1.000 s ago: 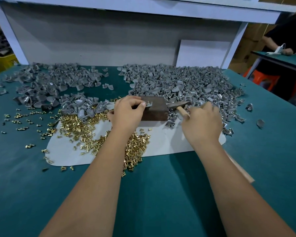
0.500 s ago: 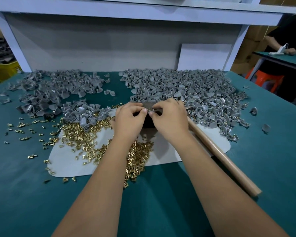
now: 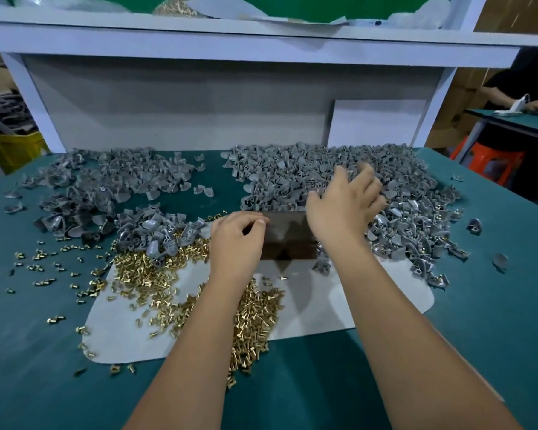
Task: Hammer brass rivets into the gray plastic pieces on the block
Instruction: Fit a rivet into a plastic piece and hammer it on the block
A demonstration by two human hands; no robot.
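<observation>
Head view, near to far, places given relative to the block [image 3: 288,235]. Nearest: both forearms, reaching in over the teal bench [image 3: 466,336]. Nearer than block, on pale mat [image 3: 385,293]: loose heap of brass rivets [image 3: 255,308], more scattered to its left across mat and bench. At block's left edge: left hand [image 3: 235,240], fingers curled, thumb tip at the block's top corner; whether a rivet or piece is pinched there cannot be told. Block top dark, no gray piece visibly seated on it. At block's far right corner: right hand [image 3: 343,203], grip open, fingers spread and blurred over the large heap of gray plastic pieces [image 3: 339,184]. Far left of block: second gray heap [image 3: 106,187]. No hammer visible. Judgement: between pieces, next blank apparently being fetched; hundreds of pieces and rivets left, so task far from complete.
</observation>
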